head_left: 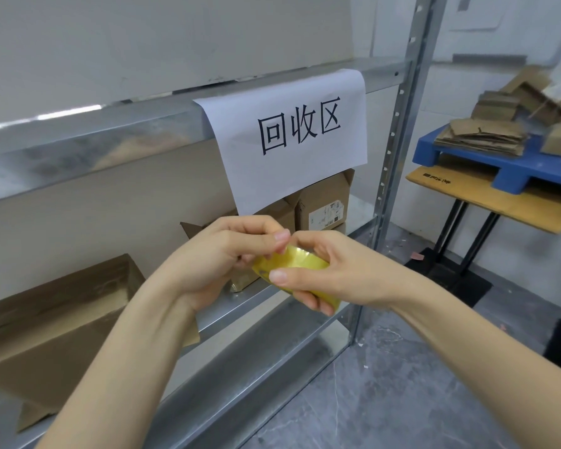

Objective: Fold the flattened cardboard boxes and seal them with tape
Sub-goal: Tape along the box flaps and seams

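The right grip [331,270] curls round the roll of yellow tape [292,262], thumb on the near face and fingers under the far rim. This likely steadies it while the left grip [221,254] pinches the roll's upper edge with thumb and fingertips, seemingly to lift the loose end. The roll sits between the two grips, touching both, just below the paper sign [292,134] hung from the shelf [110,140]. The flattened cardboard boxes [480,139] lie well right of the sign on a blue pallet [460,157], apart from both grips.
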A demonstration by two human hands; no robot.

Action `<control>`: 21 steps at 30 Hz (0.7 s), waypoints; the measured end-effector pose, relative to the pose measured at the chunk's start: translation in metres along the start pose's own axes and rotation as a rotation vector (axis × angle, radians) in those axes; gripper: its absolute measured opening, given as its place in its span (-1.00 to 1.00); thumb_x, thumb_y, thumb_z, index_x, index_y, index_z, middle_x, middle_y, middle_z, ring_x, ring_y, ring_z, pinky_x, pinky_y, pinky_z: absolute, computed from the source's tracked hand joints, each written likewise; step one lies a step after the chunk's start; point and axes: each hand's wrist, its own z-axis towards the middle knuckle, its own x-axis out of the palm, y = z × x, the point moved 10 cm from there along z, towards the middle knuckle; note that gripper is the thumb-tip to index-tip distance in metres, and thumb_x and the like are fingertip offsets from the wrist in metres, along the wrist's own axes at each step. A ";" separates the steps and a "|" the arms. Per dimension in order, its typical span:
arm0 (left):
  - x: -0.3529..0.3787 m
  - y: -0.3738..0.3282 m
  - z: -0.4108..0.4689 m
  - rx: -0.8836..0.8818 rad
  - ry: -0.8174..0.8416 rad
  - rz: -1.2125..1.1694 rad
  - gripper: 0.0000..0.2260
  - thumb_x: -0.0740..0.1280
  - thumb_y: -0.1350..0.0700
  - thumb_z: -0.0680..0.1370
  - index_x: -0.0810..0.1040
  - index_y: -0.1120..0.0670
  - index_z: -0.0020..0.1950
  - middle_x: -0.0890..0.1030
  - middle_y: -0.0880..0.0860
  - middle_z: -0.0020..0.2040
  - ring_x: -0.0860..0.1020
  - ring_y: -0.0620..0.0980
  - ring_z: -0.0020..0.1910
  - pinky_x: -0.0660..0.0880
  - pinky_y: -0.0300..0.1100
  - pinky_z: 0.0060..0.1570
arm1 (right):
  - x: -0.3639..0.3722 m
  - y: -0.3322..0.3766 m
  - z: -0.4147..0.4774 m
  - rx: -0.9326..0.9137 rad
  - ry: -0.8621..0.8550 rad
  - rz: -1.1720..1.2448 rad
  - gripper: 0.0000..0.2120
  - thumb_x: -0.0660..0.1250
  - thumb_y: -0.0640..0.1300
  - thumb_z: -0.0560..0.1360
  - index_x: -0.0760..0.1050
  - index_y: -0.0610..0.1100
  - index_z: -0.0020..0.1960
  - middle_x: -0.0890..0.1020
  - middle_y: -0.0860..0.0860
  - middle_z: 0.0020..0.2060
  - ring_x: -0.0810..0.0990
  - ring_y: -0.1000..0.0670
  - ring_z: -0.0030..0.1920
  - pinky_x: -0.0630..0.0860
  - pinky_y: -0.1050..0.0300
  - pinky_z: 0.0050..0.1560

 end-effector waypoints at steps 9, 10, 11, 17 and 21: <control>-0.007 -0.007 0.000 0.036 -0.019 0.244 -0.58 0.33 -0.29 0.39 0.48 0.06 -0.36 0.33 0.09 -0.43 0.26 0.00 -0.39 0.22 -0.18 -0.33 | 0.004 0.006 0.001 0.043 0.009 -0.186 -0.64 0.40 0.11 0.48 0.54 -0.19 0.03 0.62 -0.03 -0.41 0.53 0.07 -0.47 0.57 -0.15 -0.20; -0.007 -0.009 -0.001 0.054 -0.009 0.296 -0.55 0.34 -0.30 0.38 0.49 0.10 -0.33 0.41 0.22 -0.39 0.32 0.05 -0.35 0.27 -0.13 -0.26 | 0.005 0.008 0.001 0.043 0.020 -0.199 -0.68 0.40 0.09 0.48 0.54 -0.16 0.01 0.62 -0.03 -0.41 0.53 0.06 -0.47 0.57 -0.13 -0.18; -0.008 -0.011 -0.003 0.071 0.002 0.310 -0.55 0.37 -0.26 0.41 0.50 0.14 -0.31 0.48 0.28 -0.33 0.38 0.07 -0.32 0.31 -0.10 -0.21 | 0.004 0.008 0.002 0.041 0.021 -0.197 -0.71 0.40 0.08 0.49 0.54 -0.15 0.00 0.62 -0.03 -0.41 0.53 0.06 -0.47 0.56 -0.09 -0.20; -0.004 -0.020 -0.007 0.151 -0.005 0.098 -0.79 0.31 0.10 0.49 0.45 0.19 -0.29 0.53 0.14 -0.39 0.50 0.04 -0.41 0.38 -0.34 -0.31 | 0.007 0.006 0.010 0.023 0.008 -0.076 -0.70 0.36 0.01 0.53 0.51 -0.24 0.05 0.58 -0.03 -0.44 0.50 0.02 -0.48 0.48 0.12 -0.33; -0.009 -0.010 -0.002 0.137 -0.023 0.034 -0.75 0.33 0.09 0.49 0.41 0.10 -0.37 0.47 0.22 -0.37 0.46 0.28 -0.37 0.34 -0.11 -0.16 | 0.009 0.002 0.016 0.015 -0.013 -0.012 -0.67 0.34 0.00 0.55 0.52 -0.31 0.00 0.56 -0.04 -0.46 0.47 0.02 -0.51 0.46 0.21 -0.39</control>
